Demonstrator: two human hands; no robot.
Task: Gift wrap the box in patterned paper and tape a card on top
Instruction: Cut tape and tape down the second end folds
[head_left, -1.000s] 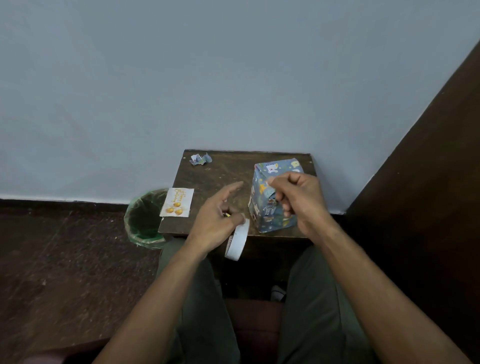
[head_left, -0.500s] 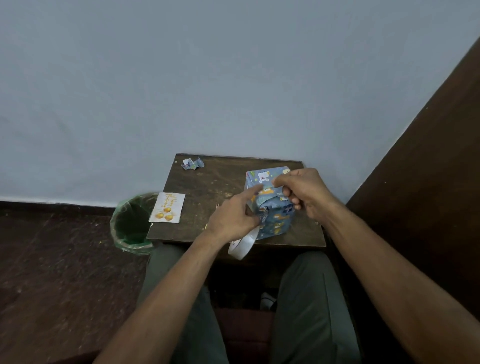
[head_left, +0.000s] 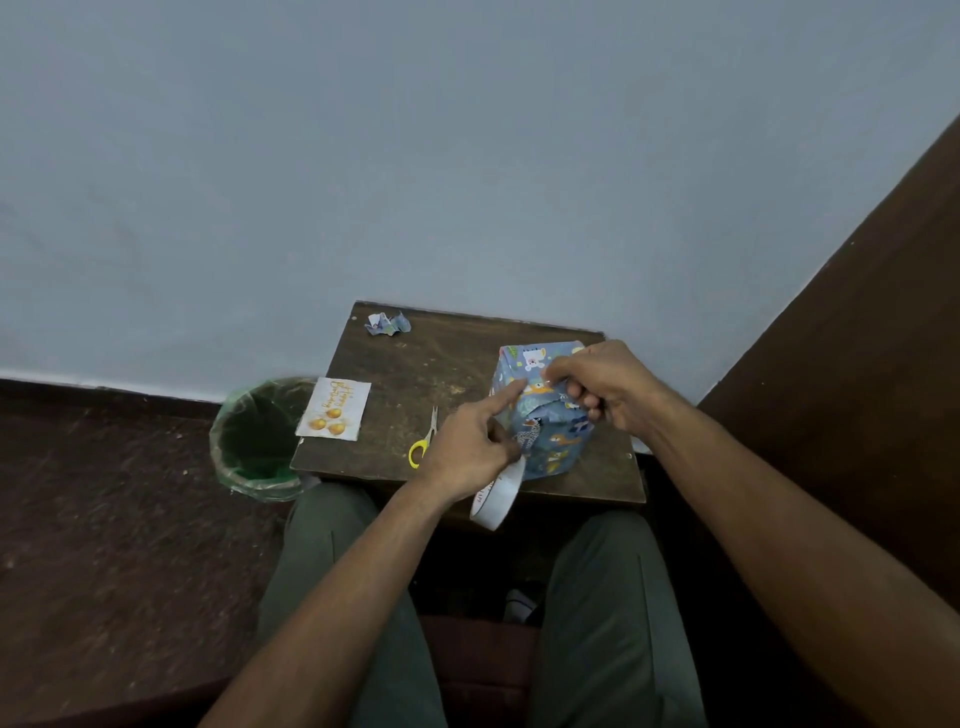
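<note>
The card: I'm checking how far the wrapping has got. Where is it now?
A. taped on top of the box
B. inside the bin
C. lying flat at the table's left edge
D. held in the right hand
C: the card lies flat at the left edge of the table, apart from the box.

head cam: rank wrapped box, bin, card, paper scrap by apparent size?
1. bin and wrapped box: look alike, and the hands cover part of the box, so unranked.
2. card
3. paper scrap, though it lies farthest from the camera.
</note>
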